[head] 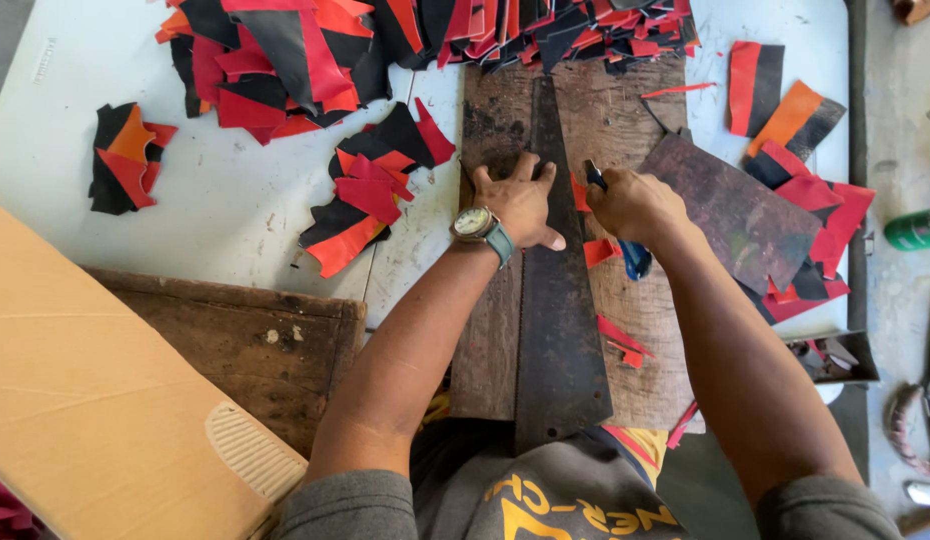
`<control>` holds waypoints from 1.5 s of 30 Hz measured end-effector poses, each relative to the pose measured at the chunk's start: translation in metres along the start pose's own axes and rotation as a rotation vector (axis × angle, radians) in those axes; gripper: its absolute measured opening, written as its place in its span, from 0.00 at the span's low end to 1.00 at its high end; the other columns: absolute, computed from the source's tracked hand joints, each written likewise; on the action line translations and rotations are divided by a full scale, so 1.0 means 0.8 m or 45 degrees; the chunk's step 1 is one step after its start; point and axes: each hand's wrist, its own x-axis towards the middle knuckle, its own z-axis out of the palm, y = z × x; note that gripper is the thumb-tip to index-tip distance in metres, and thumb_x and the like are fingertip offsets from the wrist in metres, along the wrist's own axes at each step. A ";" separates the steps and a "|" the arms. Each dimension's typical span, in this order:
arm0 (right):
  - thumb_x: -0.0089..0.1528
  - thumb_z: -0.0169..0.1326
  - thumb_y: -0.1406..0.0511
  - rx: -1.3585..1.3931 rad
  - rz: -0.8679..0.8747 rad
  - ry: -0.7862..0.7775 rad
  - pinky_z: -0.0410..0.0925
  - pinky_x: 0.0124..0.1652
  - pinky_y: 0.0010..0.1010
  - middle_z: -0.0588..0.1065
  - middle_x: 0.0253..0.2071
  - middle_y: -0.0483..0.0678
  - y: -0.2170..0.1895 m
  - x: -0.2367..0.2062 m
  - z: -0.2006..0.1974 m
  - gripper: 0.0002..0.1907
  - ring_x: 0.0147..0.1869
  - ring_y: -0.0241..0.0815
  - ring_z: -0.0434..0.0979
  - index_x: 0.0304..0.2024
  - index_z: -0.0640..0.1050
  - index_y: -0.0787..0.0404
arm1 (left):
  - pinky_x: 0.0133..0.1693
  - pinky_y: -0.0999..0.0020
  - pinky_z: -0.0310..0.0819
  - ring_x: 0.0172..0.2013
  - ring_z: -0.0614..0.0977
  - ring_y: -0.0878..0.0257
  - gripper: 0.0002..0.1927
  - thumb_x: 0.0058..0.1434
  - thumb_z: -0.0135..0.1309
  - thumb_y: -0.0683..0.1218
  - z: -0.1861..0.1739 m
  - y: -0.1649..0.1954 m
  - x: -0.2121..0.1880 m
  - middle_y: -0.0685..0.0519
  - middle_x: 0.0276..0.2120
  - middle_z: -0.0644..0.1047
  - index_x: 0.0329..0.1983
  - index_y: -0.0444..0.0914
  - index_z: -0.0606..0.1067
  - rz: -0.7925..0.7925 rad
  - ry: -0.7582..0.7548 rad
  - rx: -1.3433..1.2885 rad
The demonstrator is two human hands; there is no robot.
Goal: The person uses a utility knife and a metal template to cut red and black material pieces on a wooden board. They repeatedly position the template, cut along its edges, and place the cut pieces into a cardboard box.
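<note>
- currently: cutting step in hand, judged from the pose. landmark is the wooden cutting board (625, 350) on the white table (225, 210).
- left hand (520, 200) lies flat, fingers spread, pressing the long dark metal straightedge (555, 330) that runs down the board's middle; it grips nothing.
- right hand (635, 205), just right of the straightedge, is closed around a blue-handled knife (633, 255), blade end against a red strip (582, 193) at the straightedge's edge.
- red scraps (620, 340) lie on the board below the hands; red-and-black pieces (365, 195) lie left of the board.
- next move likely calls for steady downward pressure and a pull along the edge.
</note>
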 end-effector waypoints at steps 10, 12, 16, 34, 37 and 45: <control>0.68 0.44 0.51 -0.285 -0.135 -0.232 0.71 0.53 0.48 0.80 0.48 0.62 -0.017 0.070 0.014 0.25 0.56 0.62 0.79 0.52 0.80 0.62 | 0.65 0.37 0.47 0.65 0.69 0.53 0.63 0.42 0.71 0.70 -0.001 -0.006 0.007 0.48 0.72 0.56 0.76 0.44 0.54 -0.009 -0.013 -0.035; 0.68 0.45 0.52 -0.314 -0.114 -0.284 0.73 0.53 0.48 0.80 0.48 0.61 -0.020 0.067 0.019 0.24 0.56 0.61 0.80 0.51 0.80 0.63 | 0.66 0.37 0.47 0.64 0.71 0.54 0.63 0.42 0.70 0.70 -0.002 -0.005 0.005 0.49 0.72 0.57 0.76 0.44 0.54 -0.022 -0.027 -0.030; 0.70 0.42 0.50 -0.388 -0.079 -0.371 0.72 0.53 0.49 0.79 0.51 0.61 -0.011 0.019 0.031 0.24 0.57 0.61 0.79 0.54 0.79 0.59 | 0.65 0.35 0.47 0.67 0.67 0.55 0.62 0.43 0.70 0.70 -0.006 -0.005 0.003 0.50 0.70 0.58 0.76 0.44 0.54 -0.013 0.001 -0.003; 0.64 0.50 0.51 0.113 0.129 0.117 0.71 0.42 0.54 0.80 0.37 0.60 0.077 -0.184 0.049 0.19 0.43 0.65 0.80 0.49 0.70 0.55 | 0.50 0.55 0.75 0.48 0.81 0.46 0.10 0.58 0.64 0.45 0.073 -0.023 0.003 0.42 0.50 0.78 0.40 0.35 0.82 -0.092 0.863 -0.523; 0.62 0.53 0.49 0.190 0.091 0.208 0.71 0.40 0.53 0.79 0.39 0.57 0.075 -0.173 0.052 0.21 0.44 0.63 0.80 0.46 0.70 0.56 | 0.45 0.56 0.77 0.42 0.83 0.47 0.05 0.56 0.63 0.41 0.061 -0.007 0.013 0.44 0.37 0.81 0.32 0.34 0.80 -0.089 0.877 -0.665; 0.60 0.57 0.46 0.250 -0.002 0.322 0.72 0.41 0.48 0.79 0.40 0.53 0.086 -0.175 0.057 0.24 0.45 0.57 0.80 0.44 0.73 0.56 | 0.36 0.64 0.79 0.32 0.84 0.61 0.07 0.61 0.60 0.36 -0.011 -0.033 -0.011 0.49 0.30 0.81 0.34 0.34 0.73 -0.033 1.161 -0.958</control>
